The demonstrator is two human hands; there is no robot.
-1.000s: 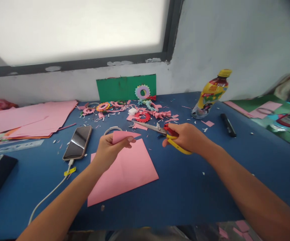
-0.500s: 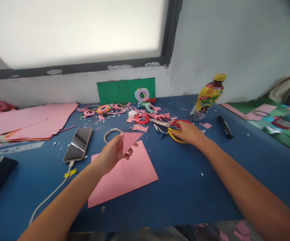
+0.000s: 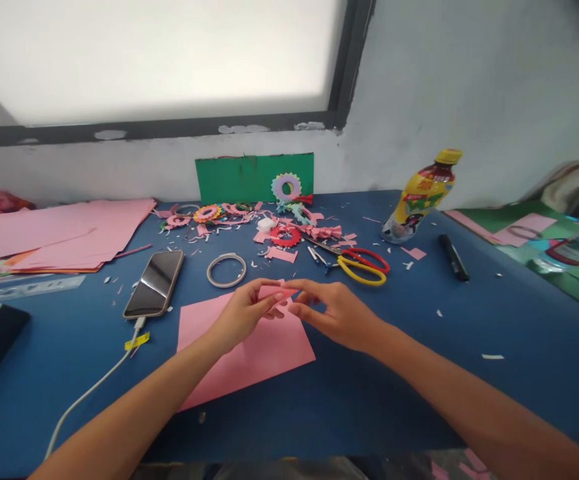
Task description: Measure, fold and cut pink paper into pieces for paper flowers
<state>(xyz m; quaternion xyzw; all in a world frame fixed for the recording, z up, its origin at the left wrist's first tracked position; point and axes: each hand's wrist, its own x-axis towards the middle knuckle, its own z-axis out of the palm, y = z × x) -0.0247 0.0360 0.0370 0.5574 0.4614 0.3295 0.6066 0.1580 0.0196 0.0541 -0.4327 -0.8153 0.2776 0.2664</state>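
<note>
Small and folded, a piece of pink paper (image 3: 268, 291) is held above the table between both hands. My left hand (image 3: 242, 312) grips it between thumb and fingers. From the other side, my right hand (image 3: 339, 313) has its thumb and index finger closed at the paper's right tip. Beneath the hands lies a larger pink sheet (image 3: 254, 360), partly covered by them. Scissors (image 3: 364, 267) with one red and one yellow handle loop rest beyond my right hand. A thin roll of tape (image 3: 209, 273) lies beyond my left hand.
A phone (image 3: 154, 285) on a white cable lies at left, near stacked pink sheets (image 3: 84, 233). Paper rings and scraps (image 3: 284, 235) litter the back by a green board (image 3: 249, 177). A drink bottle (image 3: 422, 193) and black marker (image 3: 453, 258) are at right.
My right hand has let go of the scissors, leaving them on the table, and has moved left to the folded pink paper. The paper has tilted and sits slightly lower in my left hand.
</note>
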